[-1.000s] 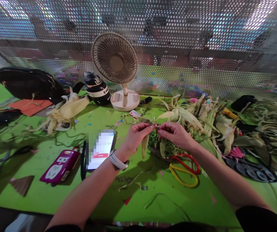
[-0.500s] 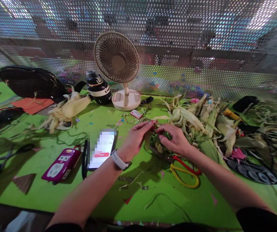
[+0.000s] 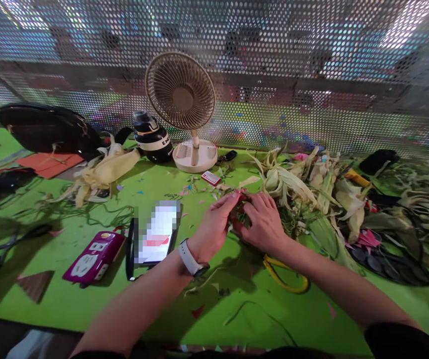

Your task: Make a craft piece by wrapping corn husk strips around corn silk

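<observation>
Left hand [image 3: 214, 223] and right hand [image 3: 265, 222] are near husks [image 3: 287, 183]; bottle [image 3: 153, 144] (contents hidden) stands.

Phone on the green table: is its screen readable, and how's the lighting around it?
Head view: the phone screen glows but is pixelated, unreadable; soft shadows darken the green table below the left hand; glare shows through the perforated panel, upper right.
</observation>
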`<state>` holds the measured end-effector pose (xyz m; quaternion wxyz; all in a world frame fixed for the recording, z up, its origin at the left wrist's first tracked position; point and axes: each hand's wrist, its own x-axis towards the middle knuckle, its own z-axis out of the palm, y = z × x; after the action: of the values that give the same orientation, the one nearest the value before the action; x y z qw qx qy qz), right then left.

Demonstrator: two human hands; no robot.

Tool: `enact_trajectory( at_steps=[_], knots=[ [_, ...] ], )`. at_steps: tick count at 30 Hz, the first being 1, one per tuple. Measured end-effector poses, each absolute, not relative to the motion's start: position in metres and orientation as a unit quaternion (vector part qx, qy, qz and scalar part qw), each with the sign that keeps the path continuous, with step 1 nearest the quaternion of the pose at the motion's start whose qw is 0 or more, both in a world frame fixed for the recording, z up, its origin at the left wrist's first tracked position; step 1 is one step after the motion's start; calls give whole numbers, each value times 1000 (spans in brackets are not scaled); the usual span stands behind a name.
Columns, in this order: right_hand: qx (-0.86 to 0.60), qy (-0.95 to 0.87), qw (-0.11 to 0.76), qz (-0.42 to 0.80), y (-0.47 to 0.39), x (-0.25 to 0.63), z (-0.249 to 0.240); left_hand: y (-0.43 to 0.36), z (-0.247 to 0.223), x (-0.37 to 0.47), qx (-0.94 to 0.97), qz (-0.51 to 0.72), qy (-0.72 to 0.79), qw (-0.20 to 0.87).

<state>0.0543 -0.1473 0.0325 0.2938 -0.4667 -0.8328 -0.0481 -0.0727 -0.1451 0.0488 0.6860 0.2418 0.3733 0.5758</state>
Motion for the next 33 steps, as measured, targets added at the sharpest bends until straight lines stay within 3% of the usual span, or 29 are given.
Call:
enact_trajectory(
  at_steps=[5, 10, 15, 21, 25, 33],
  knots=[
    [-462, -837, 291, 18, -148, 56, 41, -141, 45, -74, 255, 593, 392, 655],
    [-487, -829, 275, 9, -146, 53, 36, -146, 43, -69, 221, 590, 373, 681],
    [-452, -822, 340, 63, -145, 51, 30, -149, 42, -67, 243, 584, 370, 681],
    [-430, -830, 350, 66, -142, 62, 42, -135, 50, -85, 413, 575, 469, 528],
    [-397, -844, 355, 54, -137, 69, 52, -129, 53, -95, 479, 546, 480, 492],
    [-410, -797, 355, 266, -129, 79, 60, -130, 58, -100, 489, 495, 443, 566]
  ],
)
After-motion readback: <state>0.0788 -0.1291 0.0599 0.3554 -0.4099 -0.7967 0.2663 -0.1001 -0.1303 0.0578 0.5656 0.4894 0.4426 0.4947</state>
